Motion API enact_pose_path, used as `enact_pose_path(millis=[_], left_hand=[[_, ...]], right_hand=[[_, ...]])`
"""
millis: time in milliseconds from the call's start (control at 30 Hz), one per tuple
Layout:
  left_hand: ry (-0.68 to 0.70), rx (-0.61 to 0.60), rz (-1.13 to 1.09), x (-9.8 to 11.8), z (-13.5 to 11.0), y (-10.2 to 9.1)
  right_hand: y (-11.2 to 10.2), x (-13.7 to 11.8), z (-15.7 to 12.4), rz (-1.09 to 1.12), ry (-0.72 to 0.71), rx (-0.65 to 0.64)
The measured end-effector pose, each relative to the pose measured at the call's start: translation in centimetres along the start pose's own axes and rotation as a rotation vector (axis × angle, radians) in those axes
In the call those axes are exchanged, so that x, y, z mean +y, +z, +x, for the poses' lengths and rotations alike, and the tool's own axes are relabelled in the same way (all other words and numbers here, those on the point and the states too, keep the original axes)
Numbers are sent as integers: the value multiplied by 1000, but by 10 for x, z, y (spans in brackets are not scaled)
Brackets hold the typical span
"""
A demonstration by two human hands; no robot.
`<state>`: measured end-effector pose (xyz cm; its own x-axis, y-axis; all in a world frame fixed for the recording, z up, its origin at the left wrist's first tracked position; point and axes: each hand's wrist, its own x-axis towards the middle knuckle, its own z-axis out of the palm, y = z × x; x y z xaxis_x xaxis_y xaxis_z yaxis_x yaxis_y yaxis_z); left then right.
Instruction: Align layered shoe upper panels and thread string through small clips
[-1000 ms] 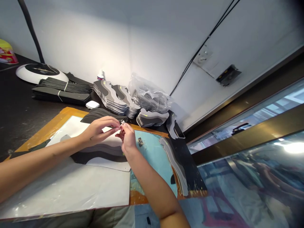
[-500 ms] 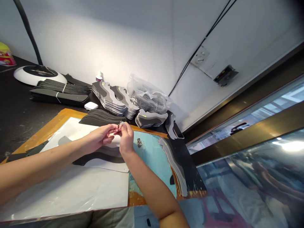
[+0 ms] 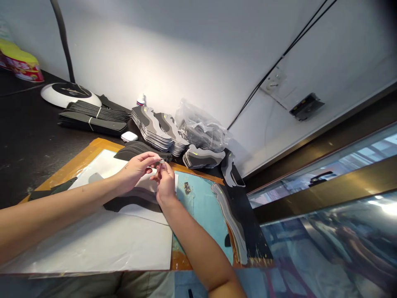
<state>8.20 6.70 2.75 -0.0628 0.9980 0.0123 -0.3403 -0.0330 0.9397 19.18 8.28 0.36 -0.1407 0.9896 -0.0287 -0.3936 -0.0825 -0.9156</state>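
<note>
The fingertips (image 3: 156, 157) of both hands were closed on a small metal part (image 3: 161, 161), which was held clear of the surface below. Its exact form was too small to be resolved, as was the division of the grip between individual fingers. The left hand (image 3: 135, 170) was positioned to the left of the part, with its fingers extended toward it. The right hand (image 3: 165, 183) was positioned just below it, with its fingers raised.

Layered foam cut-outs (image 3: 133, 199) were located beneath the hands, on a white sheet (image 3: 105, 161). A dark foam stack (image 3: 139, 150) was placed just beyond the left hand's fingers. A metal fitting (image 3: 187, 188) was seen on a blue mat (image 3: 201, 215) to the right of the right hand. A curved foam stack (image 3: 230, 219) was laid on a black board (image 3: 249, 223) beyond the mat.

Farther back, taller foam stacks (image 3: 151, 128) were set beside a clear plastic bag (image 3: 201, 128). Banded bundles (image 3: 93, 118) of dark strips were placed to their left, near a small white case (image 3: 129, 136). A white lamp base (image 3: 70, 94) was seen behind the bundles, against the wall (image 3: 186, 49). A small bottle (image 3: 141, 100) was stood behind the stacks.
</note>
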Motion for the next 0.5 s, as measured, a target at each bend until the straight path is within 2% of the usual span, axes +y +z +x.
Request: enact_pose_path(millis=[67,167,233,300,433,500], left_hand=[[159,-76,174,4,2,-5],[509,-313,604,9,2,-12],[614,-393,725,11,1,-13],[554,-374,670,11,-1,-12],[286,-308,461,6,-3,-12],[260,-321,423,3,-1,-15]], right_hand=[[1,-5,-1,44,94,55],[-1,-12,-3,81,167,81],[-3,-14,-3,78,174,66],[-3,-14,-4,64,175,58],[-2,-12,-5,47,173,37],[-3,-11,-5,51,174,35]])
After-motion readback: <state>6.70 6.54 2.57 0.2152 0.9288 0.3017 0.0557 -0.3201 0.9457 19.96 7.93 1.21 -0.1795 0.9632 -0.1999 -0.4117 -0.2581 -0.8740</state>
